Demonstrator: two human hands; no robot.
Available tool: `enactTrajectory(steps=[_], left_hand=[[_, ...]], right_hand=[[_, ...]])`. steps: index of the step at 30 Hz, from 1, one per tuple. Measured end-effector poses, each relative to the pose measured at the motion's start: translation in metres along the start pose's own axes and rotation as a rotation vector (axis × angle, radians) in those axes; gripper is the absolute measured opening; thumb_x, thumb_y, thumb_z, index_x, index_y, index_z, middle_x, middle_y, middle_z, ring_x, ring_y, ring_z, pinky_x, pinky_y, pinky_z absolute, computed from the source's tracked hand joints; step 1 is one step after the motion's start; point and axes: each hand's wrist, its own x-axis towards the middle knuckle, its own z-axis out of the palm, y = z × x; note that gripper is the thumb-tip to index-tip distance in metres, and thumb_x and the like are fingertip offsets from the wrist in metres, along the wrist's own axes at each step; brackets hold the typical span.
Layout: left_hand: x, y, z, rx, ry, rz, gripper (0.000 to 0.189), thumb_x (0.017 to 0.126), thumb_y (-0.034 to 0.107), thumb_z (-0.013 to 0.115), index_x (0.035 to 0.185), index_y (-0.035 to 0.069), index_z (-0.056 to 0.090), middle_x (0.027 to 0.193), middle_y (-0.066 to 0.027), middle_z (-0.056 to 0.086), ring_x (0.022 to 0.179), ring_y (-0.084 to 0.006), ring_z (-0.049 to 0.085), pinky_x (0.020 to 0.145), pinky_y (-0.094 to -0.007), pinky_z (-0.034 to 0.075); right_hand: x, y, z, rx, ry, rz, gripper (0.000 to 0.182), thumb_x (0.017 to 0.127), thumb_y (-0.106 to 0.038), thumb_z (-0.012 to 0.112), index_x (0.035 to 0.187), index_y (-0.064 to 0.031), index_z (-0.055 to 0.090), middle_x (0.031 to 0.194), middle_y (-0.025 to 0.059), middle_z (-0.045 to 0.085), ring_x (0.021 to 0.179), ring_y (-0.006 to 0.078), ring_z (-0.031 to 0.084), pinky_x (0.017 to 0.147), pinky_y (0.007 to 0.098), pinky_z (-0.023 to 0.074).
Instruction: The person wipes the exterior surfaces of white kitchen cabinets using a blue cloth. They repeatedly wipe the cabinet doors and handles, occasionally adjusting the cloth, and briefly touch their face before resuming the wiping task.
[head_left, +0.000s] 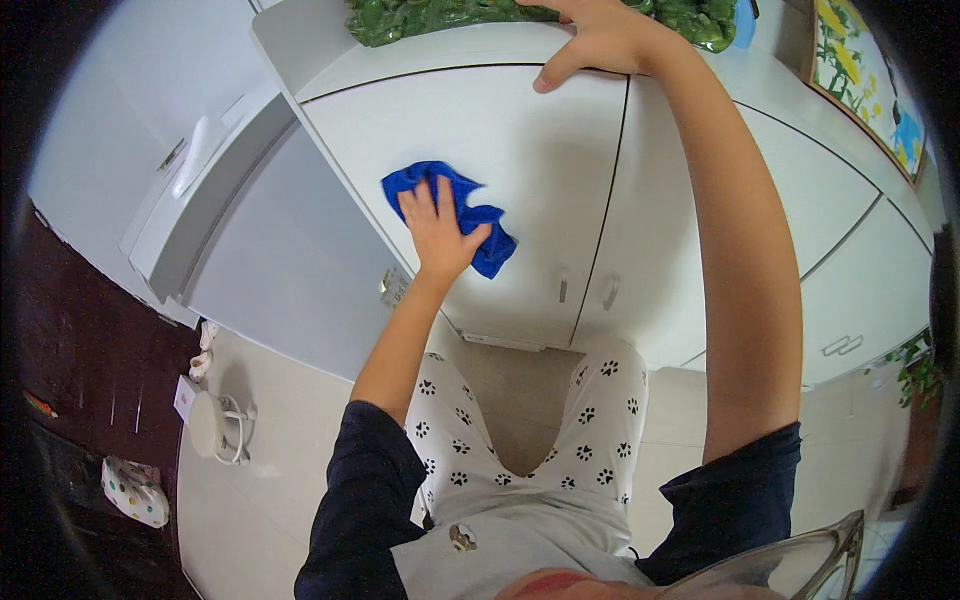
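Note:
My left hand (437, 231) lies flat with spread fingers on a blue cloth (491, 259), pressing it against the white cabinet door (525, 150). The cloth is crumpled and reaches out past the fingertips and the thumb. My right hand (592, 41) rests on the top edge of the cabinet, its thumb over the front edge, close to a green glossy carved ornament (435, 21); its upper fingers are partly cut off by the picture's rim. Low on the doors are two small handles, one on the left door (563, 290) and one on the right door (610, 292).
A framed flower picture (862, 82) leans at the upper right. On the left stand a grey door panel (285, 240) and a white door handle (199, 154). A round stool (206, 425) is on the tiled floor at the lower left. A green plant (916, 375) is at the right.

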Motion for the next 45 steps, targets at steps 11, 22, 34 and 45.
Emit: enactTrajectory(steps=[11,22,34,45], left_hand=[[-0.04,-0.03,0.031,-0.109,0.27,-0.515,0.072,0.099,0.033,0.048,0.15,-0.005,0.016,0.158,-0.0278,0.005,0.145,-0.0439,0.009,0.117,-0.0507,0.008],[-0.059,-0.08,0.061,-0.97,0.565,-1.563,0.032,0.095,0.031,0.049,0.121,0.013,0.05,0.131,-0.014,0.039,0.114,-0.0335,0.049,0.082,-0.049,0.051],[0.046,-0.031,0.01,-1.144,0.701,-1.297,0.025,0.094,0.03,0.053,0.093,0.005,0.055,0.09,-0.0072,0.057,0.074,-0.0191,0.055,0.062,-0.0341,0.048],[0.107,0.07,-0.03,0.012,0.144,0.212,0.075,0.078,0.024,0.065,0.135,-0.016,0.037,0.152,-0.0358,0.017,0.137,-0.0544,0.023,0.114,-0.0559,0.019]], right_hand=[[-0.001,0.002,0.002,-0.007,0.014,-0.004,0.086,0.058,-0.049,0.08,0.128,-0.0034,0.059,0.129,0.0243,0.053,0.122,0.0395,0.047,0.104,0.0428,0.0397],[-0.002,0.005,0.007,0.003,0.082,-0.013,0.089,0.057,-0.051,0.079,0.13,-0.004,0.057,0.13,0.0234,0.053,0.123,0.0398,0.046,0.105,0.0441,0.0388],[0.013,0.017,0.011,-0.079,0.037,-0.083,0.088,0.057,-0.055,0.078,0.129,-0.0069,0.059,0.13,0.0245,0.055,0.123,0.0412,0.048,0.105,0.0439,0.0393],[-0.002,0.012,0.001,-0.007,0.03,-0.054,0.08,0.056,-0.048,0.079,0.119,-0.002,0.065,0.117,0.0219,0.065,0.113,0.0392,0.057,0.101,0.04,0.0435]])
